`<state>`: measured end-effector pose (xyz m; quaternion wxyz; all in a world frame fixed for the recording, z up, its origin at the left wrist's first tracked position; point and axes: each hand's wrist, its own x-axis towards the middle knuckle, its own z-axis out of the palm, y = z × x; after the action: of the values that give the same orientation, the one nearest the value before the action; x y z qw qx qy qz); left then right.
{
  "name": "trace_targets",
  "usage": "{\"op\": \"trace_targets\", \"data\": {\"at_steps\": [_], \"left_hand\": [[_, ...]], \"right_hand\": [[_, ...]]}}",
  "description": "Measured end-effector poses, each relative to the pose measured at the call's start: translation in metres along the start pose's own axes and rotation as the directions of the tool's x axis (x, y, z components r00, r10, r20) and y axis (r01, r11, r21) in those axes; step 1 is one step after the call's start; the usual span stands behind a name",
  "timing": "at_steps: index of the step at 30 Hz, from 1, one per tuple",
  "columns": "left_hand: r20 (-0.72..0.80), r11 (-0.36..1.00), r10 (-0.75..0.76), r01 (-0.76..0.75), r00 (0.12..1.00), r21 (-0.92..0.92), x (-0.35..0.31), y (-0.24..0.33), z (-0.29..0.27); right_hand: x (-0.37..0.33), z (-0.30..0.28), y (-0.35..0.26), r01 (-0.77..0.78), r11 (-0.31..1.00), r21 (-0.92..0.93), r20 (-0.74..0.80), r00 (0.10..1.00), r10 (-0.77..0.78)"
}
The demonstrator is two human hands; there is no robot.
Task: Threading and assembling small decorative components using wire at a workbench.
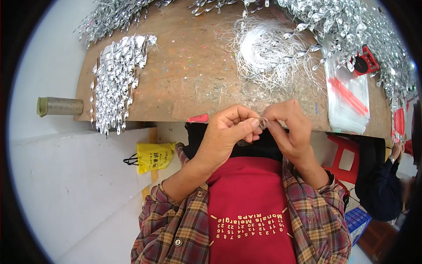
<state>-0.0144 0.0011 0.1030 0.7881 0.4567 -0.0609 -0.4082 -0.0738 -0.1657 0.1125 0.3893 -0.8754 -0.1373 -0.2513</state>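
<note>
My left hand (pixel 233 132) and my right hand (pixel 290 125) meet just off the table's near edge, fingers closed in a pinch. Between their fingertips is a small, thin silvery loop (pixel 263 122); its exact kind is too small to make out. Beyond my hands a tangled heap of fine clear-white string (pixel 259 53) lies on the brown table (pixel 189 83). At the left, a bundle of twisted silver foil strips (pixel 116 81) hangs partly over the near edge.
More silver spirals (pixel 343 22) pile along the far and right sides. Clear plastic bags (pixel 345 101) and a red-black device (pixel 365 61) lie at right. A metal tube (pixel 61 106) juts out left. Below are a yellow bag (pixel 154 156) and red stool (pixel 343 160); another person sits at right.
</note>
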Motion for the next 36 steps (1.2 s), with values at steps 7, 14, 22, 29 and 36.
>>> {"op": "trace_targets", "data": {"at_steps": [7,14,22,29,36], "left_hand": [[0.029,0.974,0.046,-0.051,0.999,0.222,-0.001,0.005,-0.002],[0.031,0.989,-0.023,0.019,0.999,0.145,-0.001,0.003,-0.001],[0.16,0.976,-0.049,0.082,0.986,-0.201,0.0,0.001,-0.015],[0.196,0.997,-0.035,0.049,0.98,-0.065,-0.003,0.005,-0.014],[0.424,0.948,-0.019,-0.119,0.906,0.296,0.003,-0.011,-0.012]], "right_hand": [[-0.002,-0.006,0.004,-0.345,0.778,0.525,0.05,0.925,0.376],[0.005,-0.001,-0.004,-0.419,0.218,0.881,0.277,0.833,0.48],[-0.011,0.02,0.014,-0.471,0.376,0.798,0.317,0.859,0.403],[-0.014,0.018,0.018,-0.471,0.515,0.716,0.226,0.854,0.468],[0.014,-0.057,0.034,-0.063,0.534,0.843,-0.216,0.869,0.445]]}}
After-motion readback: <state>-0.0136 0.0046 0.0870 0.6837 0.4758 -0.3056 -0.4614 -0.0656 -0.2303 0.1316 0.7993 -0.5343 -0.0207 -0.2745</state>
